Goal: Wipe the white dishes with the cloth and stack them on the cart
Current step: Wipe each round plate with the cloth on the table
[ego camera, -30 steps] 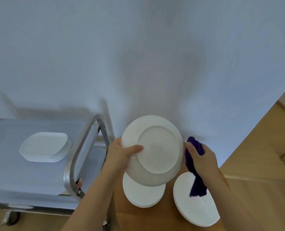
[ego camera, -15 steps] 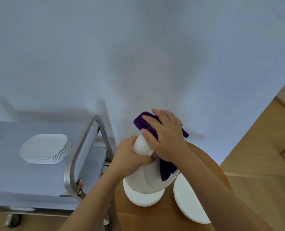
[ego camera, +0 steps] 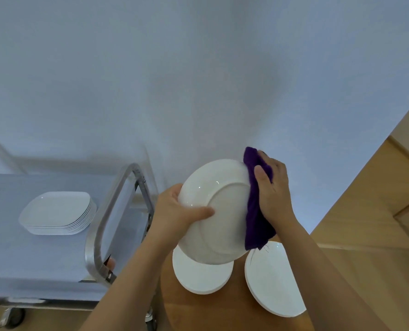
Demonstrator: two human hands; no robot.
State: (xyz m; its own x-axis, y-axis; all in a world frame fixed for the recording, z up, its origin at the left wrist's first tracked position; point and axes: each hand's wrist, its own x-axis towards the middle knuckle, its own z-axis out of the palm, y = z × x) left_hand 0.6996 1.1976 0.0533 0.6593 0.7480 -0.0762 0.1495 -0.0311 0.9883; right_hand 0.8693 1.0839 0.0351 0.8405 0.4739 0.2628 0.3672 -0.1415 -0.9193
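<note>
Nearest, two round white plates lie on the round wooden table [ego camera: 174, 304]: a smaller plate [ego camera: 202, 275] below the left hand's thumb and a larger plate [ego camera: 272, 283] below the right wrist. Above them the left hand [ego camera: 174, 215] grips the tilted white dish [ego camera: 213, 211], underside toward the camera, thumb curled onto its base ring. The right hand [ego camera: 274, 189] pinches the purple cloth [ego camera: 256, 211] over the dish's right rim; half a second ago it pressed the cloth on top of the dish, which was turned more edge-on. Farther left of the left fingers, one stack of squarish white plates [ego camera: 57, 212] sits on the cart [ego camera: 117, 204].
</note>
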